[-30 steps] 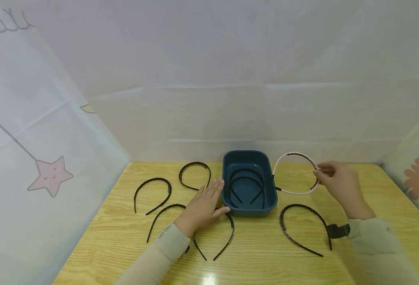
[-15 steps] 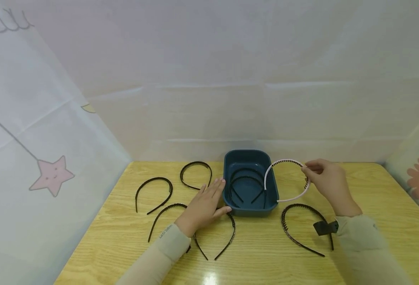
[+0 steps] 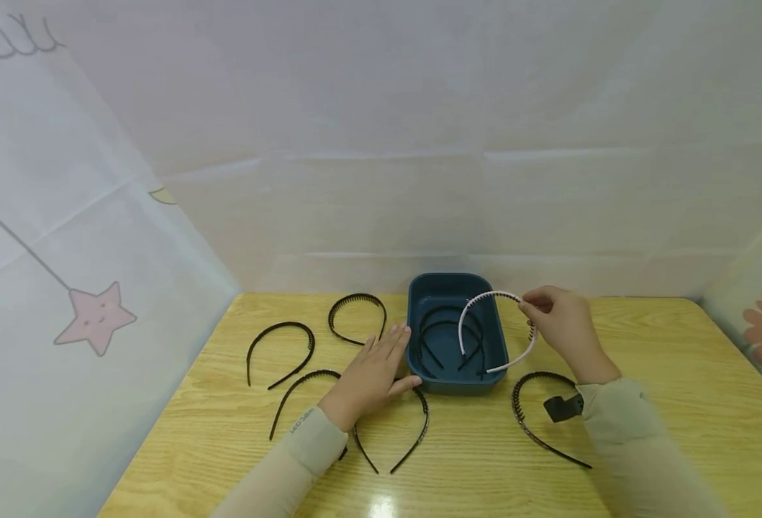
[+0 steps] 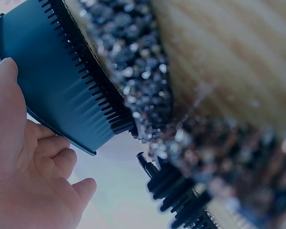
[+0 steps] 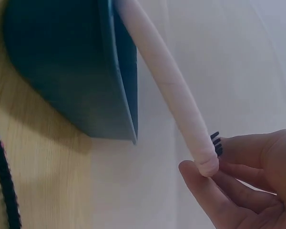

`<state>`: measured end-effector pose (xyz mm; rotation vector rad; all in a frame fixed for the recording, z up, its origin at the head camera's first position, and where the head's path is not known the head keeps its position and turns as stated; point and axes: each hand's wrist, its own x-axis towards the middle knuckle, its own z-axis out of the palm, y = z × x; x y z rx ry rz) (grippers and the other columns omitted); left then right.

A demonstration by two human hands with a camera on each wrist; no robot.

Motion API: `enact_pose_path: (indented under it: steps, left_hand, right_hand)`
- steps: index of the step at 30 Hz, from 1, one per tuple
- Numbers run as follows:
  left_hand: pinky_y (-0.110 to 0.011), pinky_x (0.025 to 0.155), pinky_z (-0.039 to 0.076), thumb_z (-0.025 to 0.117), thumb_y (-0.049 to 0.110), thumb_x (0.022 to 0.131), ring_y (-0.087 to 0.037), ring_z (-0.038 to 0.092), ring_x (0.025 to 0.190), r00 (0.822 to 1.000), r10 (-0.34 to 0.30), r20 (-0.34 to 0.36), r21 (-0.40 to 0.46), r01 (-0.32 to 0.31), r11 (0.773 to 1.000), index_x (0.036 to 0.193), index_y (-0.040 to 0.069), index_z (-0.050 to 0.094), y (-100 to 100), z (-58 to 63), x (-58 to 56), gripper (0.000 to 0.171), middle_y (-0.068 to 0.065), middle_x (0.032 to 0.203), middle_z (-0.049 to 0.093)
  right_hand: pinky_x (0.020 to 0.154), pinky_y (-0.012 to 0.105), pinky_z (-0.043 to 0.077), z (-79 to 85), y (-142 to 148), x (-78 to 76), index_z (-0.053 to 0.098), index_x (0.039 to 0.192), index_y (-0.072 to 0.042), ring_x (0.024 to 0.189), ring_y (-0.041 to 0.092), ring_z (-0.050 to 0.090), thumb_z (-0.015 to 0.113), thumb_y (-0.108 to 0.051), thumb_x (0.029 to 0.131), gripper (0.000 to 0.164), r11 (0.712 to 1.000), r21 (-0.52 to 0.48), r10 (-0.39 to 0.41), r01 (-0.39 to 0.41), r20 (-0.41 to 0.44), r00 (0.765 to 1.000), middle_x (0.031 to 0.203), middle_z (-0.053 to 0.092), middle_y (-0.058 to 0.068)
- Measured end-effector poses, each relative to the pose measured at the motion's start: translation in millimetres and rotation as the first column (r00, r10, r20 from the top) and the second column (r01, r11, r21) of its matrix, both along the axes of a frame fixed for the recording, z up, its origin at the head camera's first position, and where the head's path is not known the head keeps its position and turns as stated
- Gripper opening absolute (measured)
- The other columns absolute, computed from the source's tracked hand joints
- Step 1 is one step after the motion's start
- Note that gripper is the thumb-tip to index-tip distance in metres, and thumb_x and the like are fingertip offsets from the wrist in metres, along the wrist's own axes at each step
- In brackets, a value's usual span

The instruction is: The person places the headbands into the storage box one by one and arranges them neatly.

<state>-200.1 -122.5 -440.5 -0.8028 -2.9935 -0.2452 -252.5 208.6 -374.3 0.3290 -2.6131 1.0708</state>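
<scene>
In the head view, my right hand (image 3: 565,331) pinches a pale pink headband (image 3: 493,293) with dark inner teeth. Its open ends point left, over the right part of a dark blue bin (image 3: 458,388). Thumb and fingertips hold the pink band (image 5: 174,90) near one spot in the right wrist view, outside the bin wall (image 5: 71,90). Black headbands (image 3: 448,322) lie inside the bin. My left hand (image 3: 368,374) rests with extended fingers against the bin's left side. A glittery headband (image 4: 133,57) looms blurred near the left wrist camera, beside the bin wall (image 4: 52,86).
More dark headbands lie on the wooden table (image 3: 471,467): one far left (image 3: 280,325), one behind the left hand (image 3: 355,296), others under the left arm and hand (image 3: 424,424), one at right (image 3: 519,414) under the right wrist. A pale cloth (image 3: 381,216) hangs behind.
My right hand has moved left with the pink headband, bringing its ends from outside the bin's right rim to over the bin. The left hand has stayed put.
</scene>
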Motion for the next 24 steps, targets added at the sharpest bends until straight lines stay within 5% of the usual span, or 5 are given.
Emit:
enact_pose_path:
  steps: [9,24]
  left_hand:
    - [-0.052,0.125,0.015,0.043,0.06,0.103,-0.026,0.011,0.156,1.0,0.004,0.005,0.01,-0.004,1.0,0.163,0.005,0.014,1.6,2.5,2.4,0.087,-0.013,0.169,0.015]
    - [-0.051,0.125,0.017,0.037,0.064,0.102,-0.023,0.01,0.156,1.0,0.006,-0.003,-0.02,-0.006,1.0,0.163,0.007,0.011,9.9,-0.8,-0.9,0.087,-0.011,0.169,0.013]
  right_hand:
    - [0.07,0.049,0.059,-12.7,-26.0,-7.6,0.073,0.105,0.005,0.087,0.036,0.068,0.07,-0.004,0.095,0.014,0.997,0.037,0.068,-0.066,-0.058,0.996,0.095,0.073,0.02]
    - [0.077,0.052,0.059,-25.3,-41.4,-16.0,0.071,0.108,0.005,0.094,0.039,0.068,0.066,-0.003,0.098,0.014,0.995,0.023,0.093,-0.092,-0.009,0.996,0.103,0.072,0.022]
